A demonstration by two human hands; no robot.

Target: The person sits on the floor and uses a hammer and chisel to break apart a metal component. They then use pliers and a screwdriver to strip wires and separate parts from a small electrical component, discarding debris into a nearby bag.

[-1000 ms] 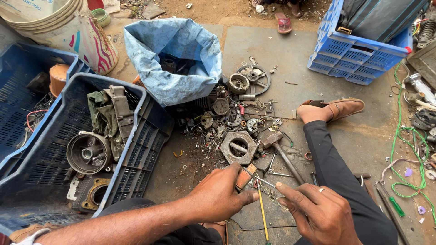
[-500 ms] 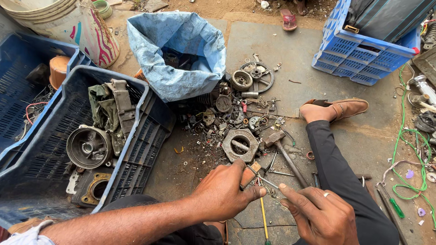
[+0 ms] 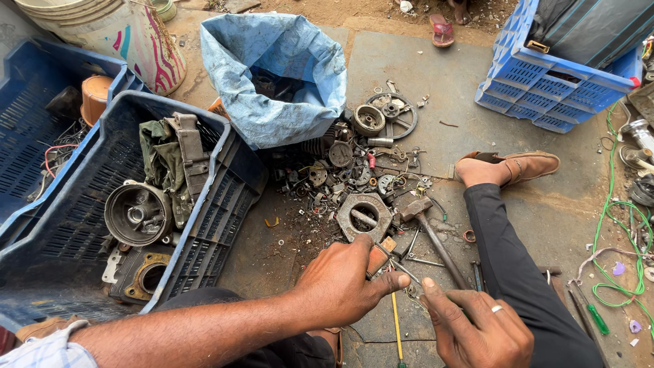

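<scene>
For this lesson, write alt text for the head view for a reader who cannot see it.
Two bare hands, left hand and right hand, meet over a thin metal rod above a pile of metal scrap parts on the ground, with a hammer and blue crate nearby.

left hand (image 3: 340,283) perhaps nearer right hand (image 3: 473,327)

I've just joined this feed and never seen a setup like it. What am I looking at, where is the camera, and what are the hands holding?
One camera, worn on a person's head, looks down at their two bare hands; there is no machine. The person sits on a concrete floor. The left hand and right hand meet over a thin metal piece; exactly how it is gripped is hard to tell. Ahead lie a pile of small metal scrap, a hammer and a thick ring-shaped metal part. A blue crate of engine parts stands at left, and a blue sack stands behind the pile.
</scene>
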